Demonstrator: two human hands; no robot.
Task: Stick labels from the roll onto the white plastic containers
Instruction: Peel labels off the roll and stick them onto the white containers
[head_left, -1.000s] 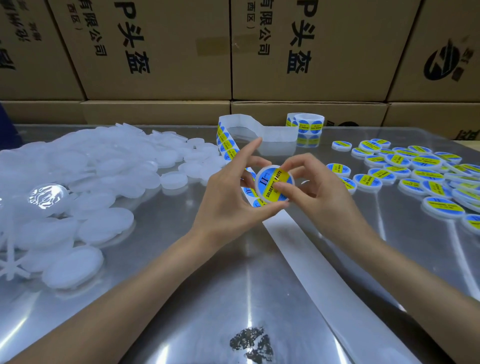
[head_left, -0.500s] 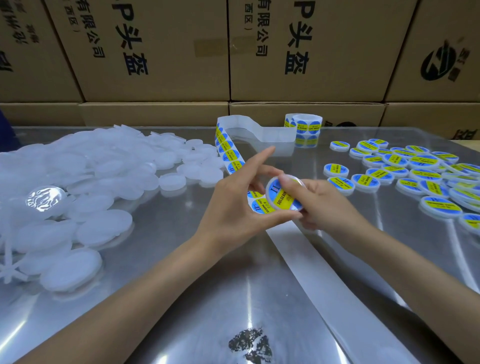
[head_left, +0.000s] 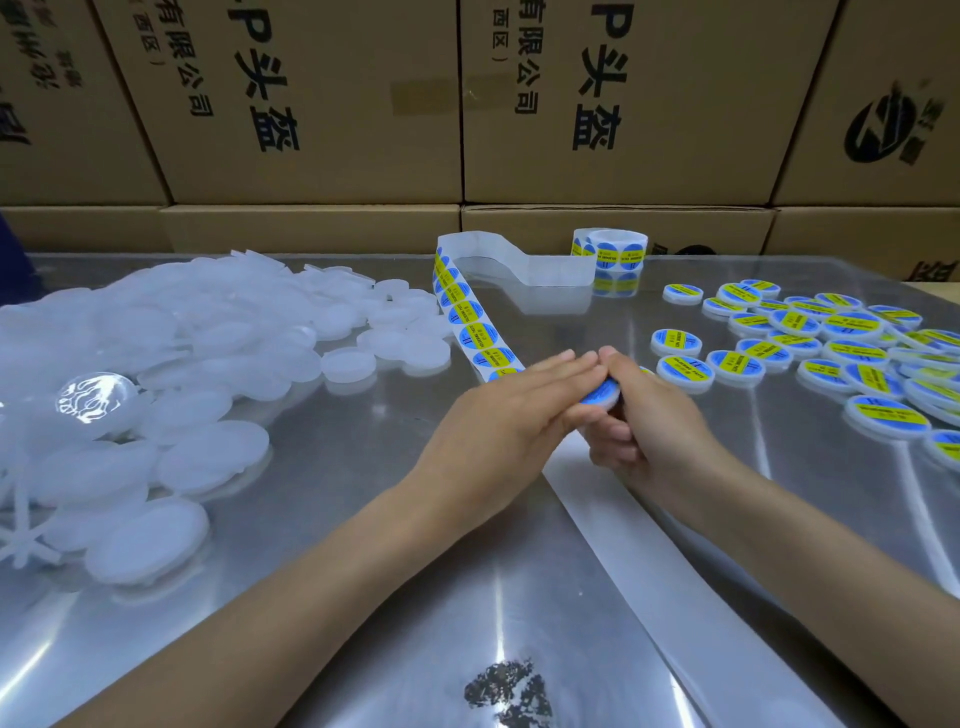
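— Since a moment ago, what moved?
— Both hands dropped lower; the left hand (head_left: 511, 410) now lies flat, fingers straight, pressing on the labelled container (head_left: 602, 393), which the right hand (head_left: 649, 431) grips from beneath.
— And the rest?
— Unlabelled containers (head_left: 171, 395) are heaped at the left, labelled containers (head_left: 831, 343) spread at the right, and the label strip (head_left: 470, 322) runs back to the roll (head_left: 613, 250).

Left hand (head_left: 511, 410) is lying flat, straight fingers pressing down on the labelled container (head_left: 602, 391) that the right hand (head_left: 641, 423) is gripping from underneath. Label strip (head_left: 467, 322) is trailing back across the shiny bench (head_left: 363, 597) to the roll (head_left: 613, 250).
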